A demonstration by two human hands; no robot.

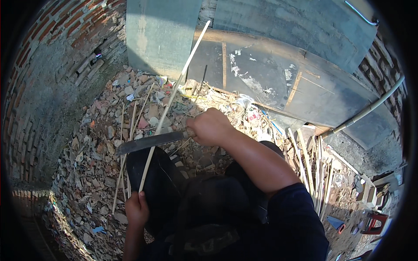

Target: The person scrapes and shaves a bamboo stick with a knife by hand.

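Note:
My right hand point(210, 127) is closed round the handle of a machete point(150, 142), whose broad dark blade points left. The blade lies across a long, pale bamboo strip point(173, 93), over my left thigh. My left hand point(137, 208) grips the strip near its lower end, thumb along it. From there the strip slants up and away to the right, its far tip in front of the grey panels. Whether the blade's edge bites into the strip cannot be made out.
Rubble point(93, 174) covers the ground, with several thin strips point(123, 165) at my left. More bamboo strips point(317, 169) lie at my right, near a handsaw point(336, 224) and a red stool-like object point(375, 223). A brick wall point(48, 87) rises at left; grey panels point(261, 69) stand ahead.

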